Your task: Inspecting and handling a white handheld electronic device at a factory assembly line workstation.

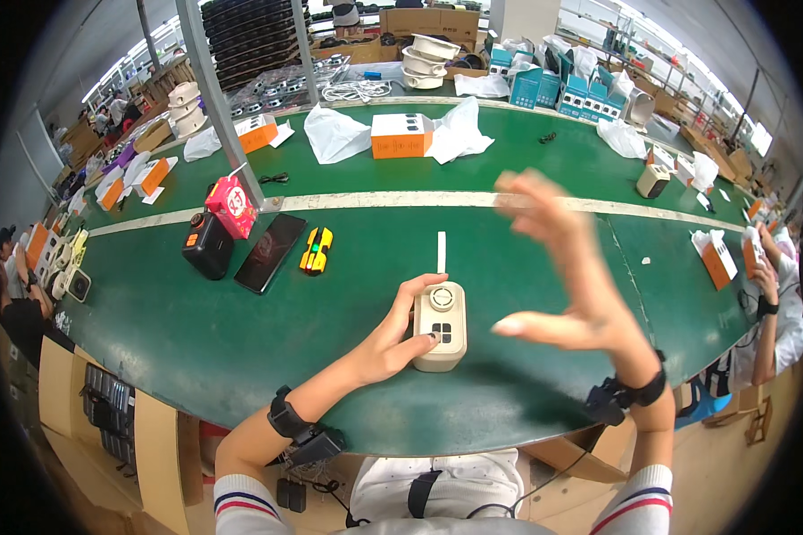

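A small beige device with rounded corners, a round knob and several dark square buttons stands on the green table in front of me. From its far end a white strap sticks out. My left hand grips the left side of the device, its thumb pressed on the buttons and its fingers around the far corner. To the right, my right hand is raised over the table, thumb and fingers spread, with nothing in it. Its fingertips are blurred by motion.
Left of the device lie a yellow-black gadget, a dark phone, a black box-shaped device and a pink box. Beyond the white divider are an orange-white carton and a metal post. Co-workers sit at both ends.
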Motion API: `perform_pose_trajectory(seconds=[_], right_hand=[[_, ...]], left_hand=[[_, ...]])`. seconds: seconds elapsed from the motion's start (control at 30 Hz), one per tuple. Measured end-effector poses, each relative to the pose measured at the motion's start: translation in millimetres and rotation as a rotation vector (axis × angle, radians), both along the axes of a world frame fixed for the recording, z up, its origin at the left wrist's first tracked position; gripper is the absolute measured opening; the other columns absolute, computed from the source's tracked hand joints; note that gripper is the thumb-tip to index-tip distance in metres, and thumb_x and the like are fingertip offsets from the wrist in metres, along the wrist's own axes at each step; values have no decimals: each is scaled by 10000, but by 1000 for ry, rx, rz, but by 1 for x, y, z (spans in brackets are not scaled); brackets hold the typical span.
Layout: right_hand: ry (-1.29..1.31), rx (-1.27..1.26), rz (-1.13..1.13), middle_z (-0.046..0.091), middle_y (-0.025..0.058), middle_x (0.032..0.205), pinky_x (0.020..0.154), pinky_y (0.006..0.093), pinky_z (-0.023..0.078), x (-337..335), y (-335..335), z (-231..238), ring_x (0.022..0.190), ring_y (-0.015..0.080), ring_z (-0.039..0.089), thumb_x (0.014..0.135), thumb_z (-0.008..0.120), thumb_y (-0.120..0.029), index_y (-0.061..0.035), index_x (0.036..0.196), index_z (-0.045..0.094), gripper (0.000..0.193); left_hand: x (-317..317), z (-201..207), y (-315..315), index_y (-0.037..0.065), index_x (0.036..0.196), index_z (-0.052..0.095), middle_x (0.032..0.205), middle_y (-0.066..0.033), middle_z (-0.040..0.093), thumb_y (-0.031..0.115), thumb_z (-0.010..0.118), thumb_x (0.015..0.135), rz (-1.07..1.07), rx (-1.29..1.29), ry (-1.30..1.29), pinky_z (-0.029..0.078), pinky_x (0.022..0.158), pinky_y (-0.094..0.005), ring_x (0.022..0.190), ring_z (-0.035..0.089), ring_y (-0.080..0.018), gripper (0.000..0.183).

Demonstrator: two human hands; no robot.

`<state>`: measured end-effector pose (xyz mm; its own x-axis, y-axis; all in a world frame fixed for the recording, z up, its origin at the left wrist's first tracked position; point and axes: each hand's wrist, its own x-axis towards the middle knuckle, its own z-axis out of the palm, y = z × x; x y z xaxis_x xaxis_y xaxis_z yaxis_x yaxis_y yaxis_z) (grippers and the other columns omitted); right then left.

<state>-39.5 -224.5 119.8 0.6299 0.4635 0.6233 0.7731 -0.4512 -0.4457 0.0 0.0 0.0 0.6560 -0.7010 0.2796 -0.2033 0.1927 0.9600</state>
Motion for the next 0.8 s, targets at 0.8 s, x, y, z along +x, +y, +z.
perform_pose_trajectory(seconds=[0.8], right_hand=[[103, 182, 191, 183, 328, 1389, 990, 521, 378, 13, 25, -143, 1284, 492, 285, 644, 830, -225, -213, 1282, 451, 742]], left_hand=[[6, -5, 4, 56, 1400, 103, 1362, -166, 276, 66, 532, 762, -27, 19, -14, 191, 1085, -397, 1310, 261, -264, 769]])
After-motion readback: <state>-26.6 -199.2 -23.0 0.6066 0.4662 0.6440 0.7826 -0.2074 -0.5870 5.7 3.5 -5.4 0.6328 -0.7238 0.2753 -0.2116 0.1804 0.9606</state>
